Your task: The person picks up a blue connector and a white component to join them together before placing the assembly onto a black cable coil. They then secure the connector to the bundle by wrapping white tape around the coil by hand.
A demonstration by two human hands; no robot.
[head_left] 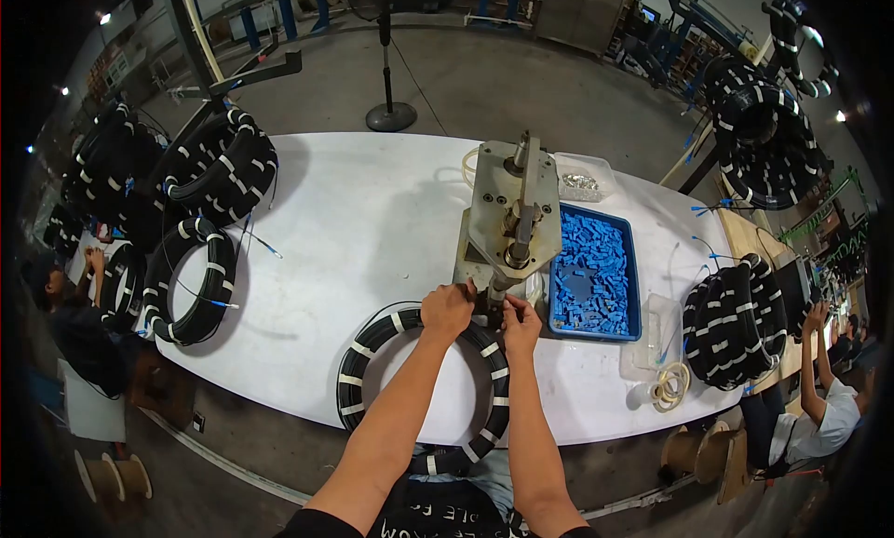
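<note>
1. Meeting at the foot of the grey metal press machine [512, 217], just below the middle of the frame, both hands work at one small spot: the left hand [447, 310] has its grip curled around a small dark part at the press base, and the right hand [521, 326] pinches its fingertips together on the same spot; what exactly sits between them is too small to tell.
2. Lying directly under the forearms is a black cable coil banded with white tape [424, 389], flat on the white bench [354, 212] and reaching over its near edge.
3. Just right of the press stands a blue plastic tray filled with small blue connector pieces [593, 275], and a clear plastic box holding shiny metal bits [582, 180] sits behind it.
4. A clear container [656, 333] and a small loop of pale tubing [669, 385] rest near the right end of the bench.
5. More black taped coils are stacked at the left [200, 249] and at the right [736, 322].
6. Other people sit at the far left [70, 324] and lower right [829, 408] edges of the frame.
</note>
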